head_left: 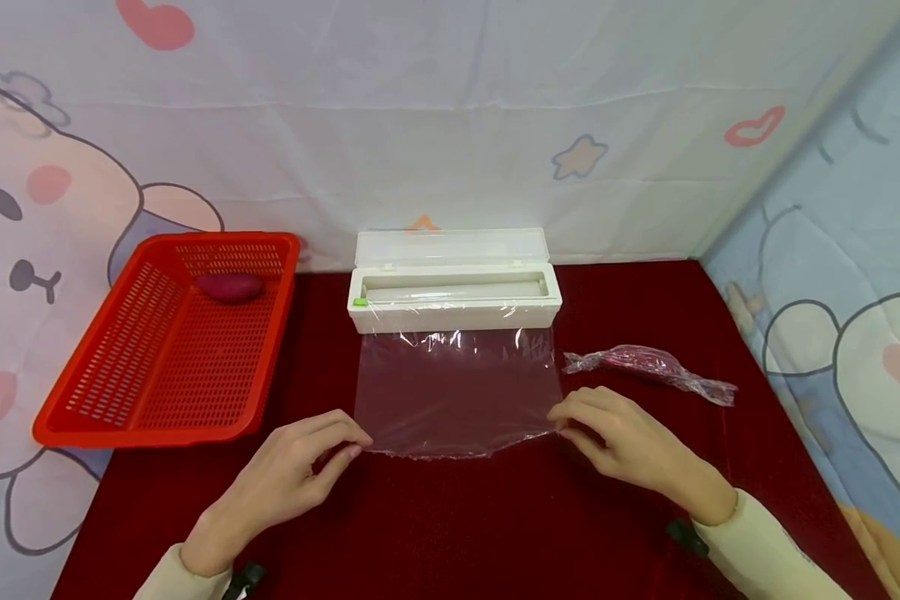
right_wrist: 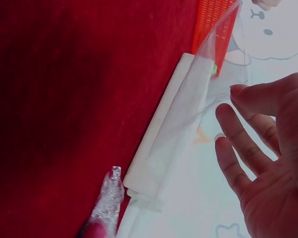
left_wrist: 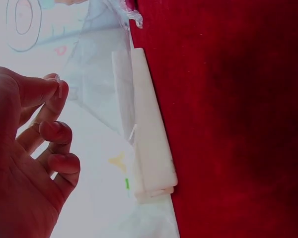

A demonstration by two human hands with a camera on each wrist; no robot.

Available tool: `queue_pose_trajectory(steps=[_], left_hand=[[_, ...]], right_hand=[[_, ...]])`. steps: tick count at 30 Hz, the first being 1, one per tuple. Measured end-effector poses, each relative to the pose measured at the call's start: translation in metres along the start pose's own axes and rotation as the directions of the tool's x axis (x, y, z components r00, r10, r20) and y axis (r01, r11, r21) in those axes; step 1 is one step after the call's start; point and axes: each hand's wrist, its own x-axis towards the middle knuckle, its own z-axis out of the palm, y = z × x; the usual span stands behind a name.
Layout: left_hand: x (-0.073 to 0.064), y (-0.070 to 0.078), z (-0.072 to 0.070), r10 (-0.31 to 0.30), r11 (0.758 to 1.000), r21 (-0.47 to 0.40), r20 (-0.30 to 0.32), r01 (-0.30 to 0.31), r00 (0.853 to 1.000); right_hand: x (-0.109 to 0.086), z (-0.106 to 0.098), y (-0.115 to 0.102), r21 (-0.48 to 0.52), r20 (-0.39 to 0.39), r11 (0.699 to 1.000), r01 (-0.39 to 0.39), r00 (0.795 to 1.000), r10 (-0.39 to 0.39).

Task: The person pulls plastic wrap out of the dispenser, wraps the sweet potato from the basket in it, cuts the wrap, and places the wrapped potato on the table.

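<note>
A sheet of clear plastic wrap [head_left: 457, 392] stretches toward me from a white wrap dispenser box [head_left: 457, 317], its lid [head_left: 452, 247] raised. My left hand [head_left: 288, 475] pinches the sheet's near left corner between thumb and forefinger; the left wrist view shows the film at those fingertips [left_wrist: 57, 82]. At the near right corner, my right hand [head_left: 630, 437] pinches the film the same way, its other fingers loosely bent in the right wrist view. The film's front edge sags slightly between both hands. Inside the box lies the roll [head_left: 453, 292].
On the left stands a red plastic basket [head_left: 270, 367] holding a purple, sweet-potato-like item [head_left: 229, 287]. To the right, a similar reddish item wrapped in film with twisted ends [head_left: 648, 364] lies on the dark red cloth [head_left: 450, 533]. A printed curtain [head_left: 450, 150] hangs behind the table.
</note>
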Motion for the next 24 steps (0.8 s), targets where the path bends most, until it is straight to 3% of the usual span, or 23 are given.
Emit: queue_pose_trajectory(steps=[13, 24], left_hand=[[-0.016, -0.015, 0.023, -0.083, 0.995, -0.056, 0.010, 0.084, 0.996], [-0.025, -0.027, 0.038, -0.077, 0.996, -0.052, 0.010, 0.077, 0.997]], right_hand=[[-0.010, 0.024, 0.009, -0.032, 0.057, 0.991, -0.133, 0.989, 0.135], [-0.022, 0.041, 0.014, -0.042, 0.146, 0.986, -0.163, 0.975, 0.167]])
